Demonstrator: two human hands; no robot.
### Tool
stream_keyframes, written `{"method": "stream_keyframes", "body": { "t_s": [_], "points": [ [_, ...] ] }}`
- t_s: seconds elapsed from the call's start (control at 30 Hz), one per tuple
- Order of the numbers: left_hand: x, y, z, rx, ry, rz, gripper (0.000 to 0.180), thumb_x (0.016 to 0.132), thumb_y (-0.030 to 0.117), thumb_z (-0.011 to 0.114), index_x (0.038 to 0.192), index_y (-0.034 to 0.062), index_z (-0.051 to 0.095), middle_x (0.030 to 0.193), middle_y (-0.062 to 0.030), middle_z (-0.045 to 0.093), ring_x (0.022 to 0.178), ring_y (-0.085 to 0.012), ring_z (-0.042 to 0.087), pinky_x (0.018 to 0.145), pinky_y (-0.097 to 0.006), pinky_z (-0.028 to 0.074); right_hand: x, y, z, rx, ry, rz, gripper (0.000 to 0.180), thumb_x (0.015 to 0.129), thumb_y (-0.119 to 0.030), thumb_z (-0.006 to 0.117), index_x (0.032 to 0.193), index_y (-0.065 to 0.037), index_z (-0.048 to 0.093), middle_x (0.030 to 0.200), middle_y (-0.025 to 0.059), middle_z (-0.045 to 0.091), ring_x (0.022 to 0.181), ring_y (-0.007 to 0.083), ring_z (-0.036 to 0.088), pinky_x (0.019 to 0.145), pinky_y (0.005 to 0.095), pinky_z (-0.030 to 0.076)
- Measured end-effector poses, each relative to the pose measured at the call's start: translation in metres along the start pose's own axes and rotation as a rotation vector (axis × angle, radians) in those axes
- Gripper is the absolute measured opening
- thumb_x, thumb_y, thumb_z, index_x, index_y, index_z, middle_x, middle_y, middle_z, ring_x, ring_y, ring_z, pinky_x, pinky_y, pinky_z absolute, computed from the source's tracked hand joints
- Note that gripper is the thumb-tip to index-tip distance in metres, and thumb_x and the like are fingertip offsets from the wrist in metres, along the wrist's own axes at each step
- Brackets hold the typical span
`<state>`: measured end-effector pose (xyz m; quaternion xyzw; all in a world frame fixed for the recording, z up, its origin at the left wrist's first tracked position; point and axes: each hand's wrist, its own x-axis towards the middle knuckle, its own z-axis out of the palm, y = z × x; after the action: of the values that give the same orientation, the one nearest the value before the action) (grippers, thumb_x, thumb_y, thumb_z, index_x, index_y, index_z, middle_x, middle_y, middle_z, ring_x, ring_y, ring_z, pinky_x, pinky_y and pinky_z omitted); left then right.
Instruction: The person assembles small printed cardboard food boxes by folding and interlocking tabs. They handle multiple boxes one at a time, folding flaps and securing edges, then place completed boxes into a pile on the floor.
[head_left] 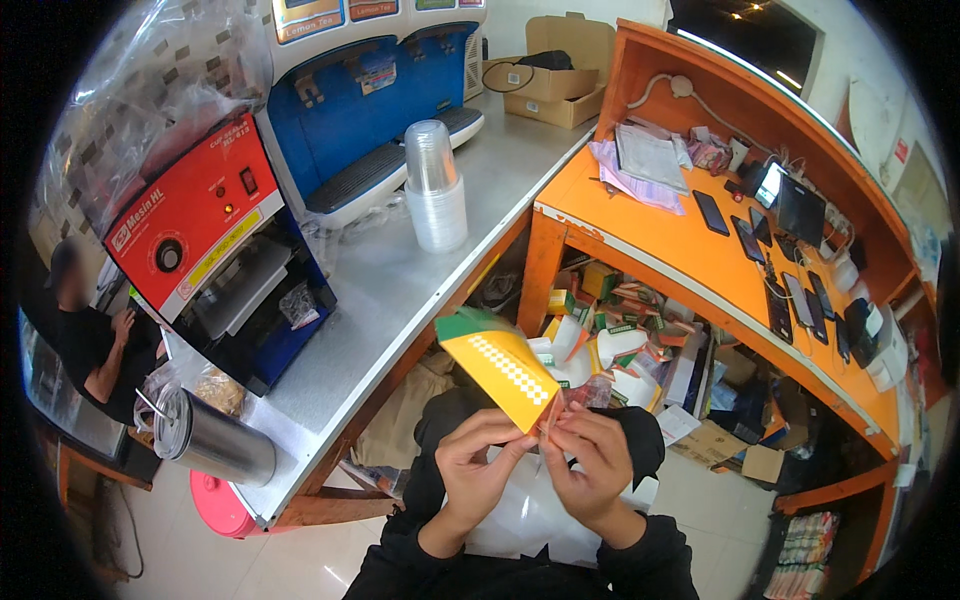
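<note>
A yellow packet is pinched between the left hand and right hand. A steel counter lies beyond-left, an orange counter beyond-right, tiled floor below.

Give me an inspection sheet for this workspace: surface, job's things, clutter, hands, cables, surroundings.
Surface: grey counter on the left, orange desk on the right.
Job's things: yellow packet with a green top and a strip of white dots, held up in front of the person.
Clutter: stack of clear plastic cups, steel tumbler lying on its side, papers, several phones, cardboard box, small cartons under the desk.
Hands: left hand and right hand both pinch the packet's lower corner.
Cables: white cord along the desk's back wall.
Surroundings: red-and-blue cup sealing machine, blue drink dispenser, another person seated at far left.
</note>
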<state>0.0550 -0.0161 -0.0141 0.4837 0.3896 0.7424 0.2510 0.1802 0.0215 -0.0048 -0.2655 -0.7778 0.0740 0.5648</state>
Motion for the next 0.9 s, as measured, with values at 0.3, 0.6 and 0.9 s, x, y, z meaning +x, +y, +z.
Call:
{"method": "stream_keyframes", "body": {
  "t_s": [0.3,0.6,0.9],
  "points": [
    [-0.005,-0.001,-0.001,-0.229,0.142,-0.145,0.014,0.076,-0.010,0.065,0.087,-0.0052,0.058,0.092,-0.0152,0.064,0.085,-0.0173,0.064,0.077,-0.026,0.050,-0.017,-0.008,0.008,-0.195,-0.202,-0.074,0.035,0.077,-0.012,0.060,0.111,-0.002,0.059,0.118,0.0166,0.051,0.113,0.0349,0.048,0.101,0.0499,0.031],
    [0.007,-0.019,-0.045,-0.406,-0.317,0.028,0.011,0.074,-0.007,0.068,0.082,-0.0019,0.061,0.087,-0.0167,0.066,0.087,-0.0253,0.061,0.077,-0.034,0.047,0.047,0.036,-0.051,0.189,-0.064,0.367,0.028,0.083,-0.016,0.060,0.106,-0.001,0.055,0.111,0.0141,0.057,0.107,0.0266,0.051,0.097,0.0424,0.033],
    [0.044,0.008,-0.050,0.388,-0.275,-0.053,0.048,0.080,0.010,0.064,0.123,-0.0006,0.046,0.128,-0.0165,0.047,0.123,-0.0305,0.041,0.103,-0.041,0.029,0.046,0.031,-0.046,-0.028,-0.020,0.045,0.023,0.071,-0.004,0.071,0.091,-0.005,0.061,0.082,0.0084,0.061,0.075,0.0240,0.055,0.073,0.0341,0.042]
  ]
}}
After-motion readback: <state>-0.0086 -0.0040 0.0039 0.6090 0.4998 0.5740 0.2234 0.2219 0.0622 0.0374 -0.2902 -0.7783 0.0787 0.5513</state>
